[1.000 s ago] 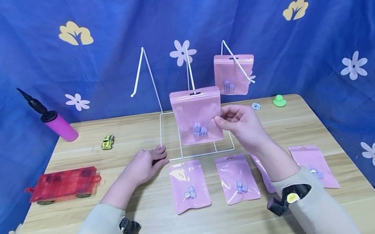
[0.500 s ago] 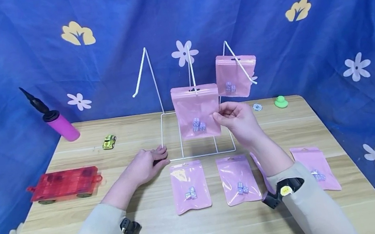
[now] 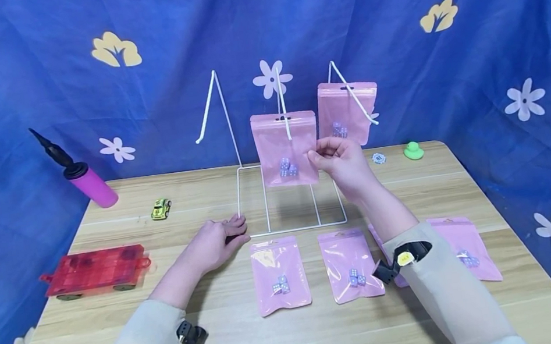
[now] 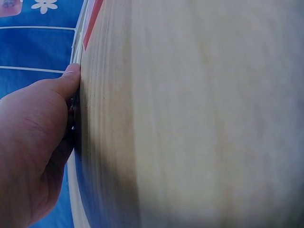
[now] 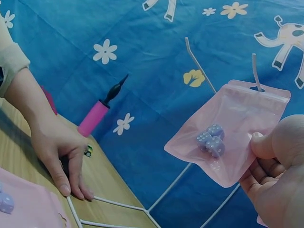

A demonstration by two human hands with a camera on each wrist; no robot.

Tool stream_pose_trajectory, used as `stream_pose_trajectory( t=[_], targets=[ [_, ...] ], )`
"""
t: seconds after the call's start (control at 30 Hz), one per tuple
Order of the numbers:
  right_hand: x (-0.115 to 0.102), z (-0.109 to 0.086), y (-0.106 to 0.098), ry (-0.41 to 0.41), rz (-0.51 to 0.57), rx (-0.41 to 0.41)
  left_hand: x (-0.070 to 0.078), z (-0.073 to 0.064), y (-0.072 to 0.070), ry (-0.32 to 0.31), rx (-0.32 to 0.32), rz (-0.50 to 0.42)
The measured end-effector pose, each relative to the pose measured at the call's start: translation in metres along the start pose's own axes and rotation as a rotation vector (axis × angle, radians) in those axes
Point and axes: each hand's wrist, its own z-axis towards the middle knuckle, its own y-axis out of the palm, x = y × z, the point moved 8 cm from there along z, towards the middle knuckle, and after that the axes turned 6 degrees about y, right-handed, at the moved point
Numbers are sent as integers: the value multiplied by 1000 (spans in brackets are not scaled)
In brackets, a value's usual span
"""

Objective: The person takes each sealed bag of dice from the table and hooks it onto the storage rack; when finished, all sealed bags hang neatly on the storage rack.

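Note:
A white wire rack (image 3: 265, 200) with three hooks stands on the table. My right hand (image 3: 345, 165) pinches the lower right edge of a pink zip bag (image 3: 271, 143) with several purple dice in it. The middle hook (image 5: 255, 71) passes through this bag's hang slot, and its tip shows in front of the bag in the head view. At the rack's front left corner my left hand (image 3: 216, 242) holds the wire between thumb and fingers, low against the table. Another pink bag (image 3: 337, 105) hangs on the right hook; the left hook (image 3: 205, 108) carries nothing.
Several pink dice bags lie in a row in front, including one at left (image 3: 277, 260) and one beside it (image 3: 342, 251). Around them are a red toy car base (image 3: 101, 267), a pink pump (image 3: 92, 186), a yellow toy car (image 3: 160, 209), a green duck (image 3: 413, 151) and a small chip (image 3: 378, 158).
My right hand has moved up and back, carrying the pink bag farther along the middle hook, whose tip now sticks out in front. My left hand stays at the rack's corner.

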Motion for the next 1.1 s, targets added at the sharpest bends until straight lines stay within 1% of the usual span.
stream_pose_trajectory(
  t=[0.2, 0.4, 0.53, 0.73, 0.93, 1.1],
  targets=[
    [0, 16, -2, 18, 16, 29, -1, 0, 0, -8, 0, -4],
    [3, 31, -8, 39, -20, 74, -1, 0, 0, -6, 0, -4],
    [3, 38, -10, 43, -28, 87, 0, -1, 0, -1, 4, -5],
    [3, 46, -10, 42, -13, 101, -3, 0, 1, -13, 1, -10],
    [5, 52, -10, 42, -9, 120, -3, 0, 1, -11, 7, -8],
    [8, 55, -13, 57, -29, 130, -3, -1, 1, -11, 9, -12]
  ],
)
